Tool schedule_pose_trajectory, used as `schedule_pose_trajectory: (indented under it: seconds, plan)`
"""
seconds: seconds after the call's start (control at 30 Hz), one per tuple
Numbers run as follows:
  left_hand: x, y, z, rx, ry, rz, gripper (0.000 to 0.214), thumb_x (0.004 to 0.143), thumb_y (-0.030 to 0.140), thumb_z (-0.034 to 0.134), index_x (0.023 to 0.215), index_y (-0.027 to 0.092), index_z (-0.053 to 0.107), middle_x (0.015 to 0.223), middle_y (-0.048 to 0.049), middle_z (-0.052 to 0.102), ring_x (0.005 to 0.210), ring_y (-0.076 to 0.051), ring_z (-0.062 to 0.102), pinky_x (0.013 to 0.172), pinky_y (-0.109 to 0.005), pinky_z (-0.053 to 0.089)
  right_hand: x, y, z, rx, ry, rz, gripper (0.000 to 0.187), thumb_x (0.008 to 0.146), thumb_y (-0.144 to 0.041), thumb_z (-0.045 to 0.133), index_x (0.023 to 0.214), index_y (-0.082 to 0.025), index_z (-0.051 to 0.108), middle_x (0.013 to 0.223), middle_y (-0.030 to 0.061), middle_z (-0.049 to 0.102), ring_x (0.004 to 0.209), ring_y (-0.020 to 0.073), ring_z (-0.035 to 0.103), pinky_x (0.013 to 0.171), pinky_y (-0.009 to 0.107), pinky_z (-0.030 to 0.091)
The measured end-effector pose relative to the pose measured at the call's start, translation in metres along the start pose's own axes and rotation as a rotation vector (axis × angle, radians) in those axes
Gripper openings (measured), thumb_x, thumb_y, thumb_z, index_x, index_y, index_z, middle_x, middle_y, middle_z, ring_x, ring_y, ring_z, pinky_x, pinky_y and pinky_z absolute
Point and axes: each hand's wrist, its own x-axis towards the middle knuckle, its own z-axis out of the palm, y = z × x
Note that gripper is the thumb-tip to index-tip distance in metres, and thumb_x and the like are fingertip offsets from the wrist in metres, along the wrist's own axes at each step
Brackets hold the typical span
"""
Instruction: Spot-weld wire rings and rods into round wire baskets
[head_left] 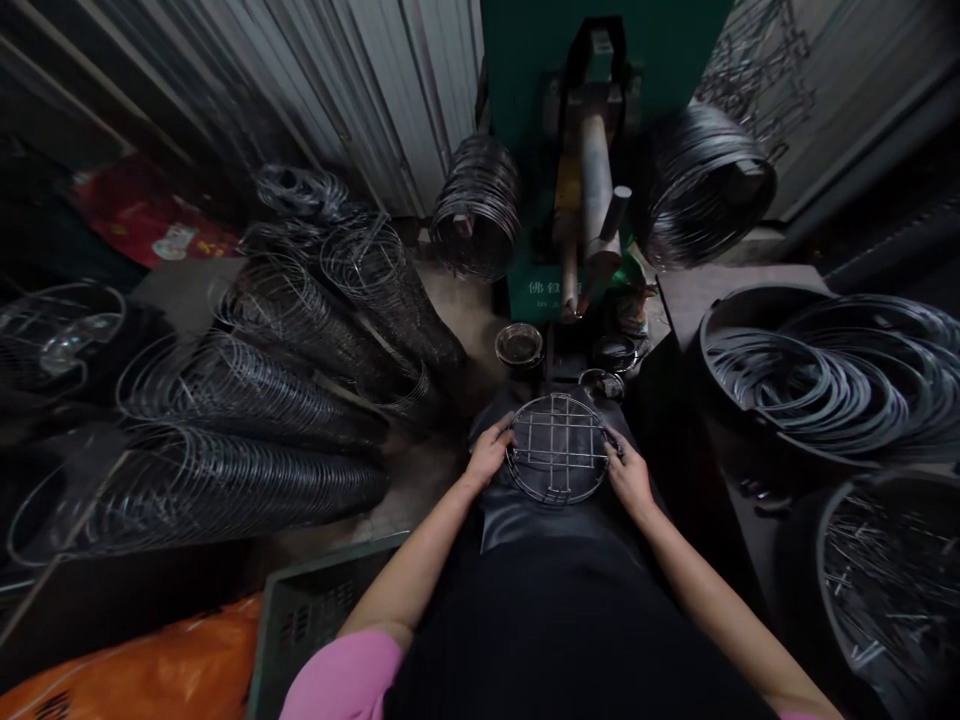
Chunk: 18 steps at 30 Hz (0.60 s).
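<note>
A round wire grid rack [557, 448] lies on a black apron over my lap, in front of a green machine [592, 150]. My left hand [489, 453] grips its left rim with curled fingers. My right hand [627, 472] holds the right rim, fingers pinched on the wire. The rack is a ring with crossed wires inside. Both forearms reach in from the bottom of the view.
Long stacks of finished wire racks [247, 400] lie to the left. Wire rings fill a black tub [832, 380] at right, and short rods fill another tub [892, 580]. Ring bundles [480, 205] hang beside the machine. A green crate [300, 620] and an orange bag [150, 670] sit at lower left.
</note>
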Motion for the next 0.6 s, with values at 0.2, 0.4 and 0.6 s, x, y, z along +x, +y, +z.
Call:
schedule_pose_trajectory:
  seconds: [0.2, 0.4, 0.6]
  plan:
    - [-0.002, 0.0, 0.0, -0.175, -0.04, -0.085, 0.056, 0.073, 0.027, 0.055, 0.127, 0.015, 0.047, 0.069, 0.0011, 0.06, 0.06, -0.01, 0.054, 0.057, -0.021, 0.046, -0.002, -0.009, -0.003, -0.059, 0.035, -0.077, 0.044, 0.081, -0.039, 0.043, 0.115, -0.016, 0.059, 0.116, 0.0123, 0.062, 0.107, 0.0242, 0.057, 0.095, 0.042, 0.041]
    - [-0.001, -0.001, -0.005, 0.043, -0.093, -0.046, 0.051, 0.074, 0.03, 0.055, 0.124, 0.017, 0.052, 0.076, -0.0022, 0.063, 0.067, -0.016, 0.058, 0.071, -0.032, 0.05, -0.001, -0.005, -0.007, -0.08, -0.036, -0.056, 0.043, 0.08, -0.035, 0.045, 0.114, -0.016, 0.06, 0.113, 0.0105, 0.064, 0.105, 0.0242, 0.059, 0.095, 0.04, 0.042]
    - [0.002, 0.017, -0.03, 0.49, -0.225, 0.153, 0.052, 0.067, 0.022, 0.063, 0.119, 0.021, 0.057, 0.118, -0.0068, 0.056, 0.117, -0.024, 0.046, 0.106, -0.037, 0.028, 0.006, -0.001, -0.017, 0.007, -0.131, 0.065, 0.042, 0.074, -0.03, 0.055, 0.113, -0.015, 0.062, 0.113, 0.0087, 0.064, 0.107, 0.024, 0.058, 0.098, 0.04, 0.039]
